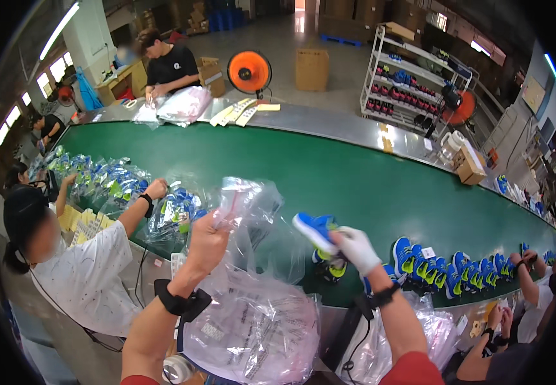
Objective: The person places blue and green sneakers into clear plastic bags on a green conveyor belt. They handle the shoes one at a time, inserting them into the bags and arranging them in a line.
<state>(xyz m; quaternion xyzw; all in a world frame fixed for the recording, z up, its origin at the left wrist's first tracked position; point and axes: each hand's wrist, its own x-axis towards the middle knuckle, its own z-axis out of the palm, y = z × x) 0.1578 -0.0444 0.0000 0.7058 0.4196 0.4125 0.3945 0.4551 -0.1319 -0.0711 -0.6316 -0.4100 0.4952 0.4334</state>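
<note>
A clear bag [243, 196] is pinched by the left hand [209, 242], an unbagged shoe [315, 230] by the right hand [358, 249]; along the belt [252, 154] near edge, leftward shoes [116, 181] are bagged, rightward shoes [404, 255] unbagged.

"Is the place bright enough?"
"Yes, rather bright in the middle. At left the windows [13, 116] shine white, and a fluorescent tube [59, 31] glows above; the far background is dimmer."
"Do you notice glare?"
"On the clear plastic bag [252, 330] there are many white reflections, and one warm patch lies on the metal surface [355, 124]."
"And sharpness?"
"The blue shoe [313, 229] in the right hand [357, 250] looks slightly soft. Toward the rim, straight lines bend and corners become black."
</note>
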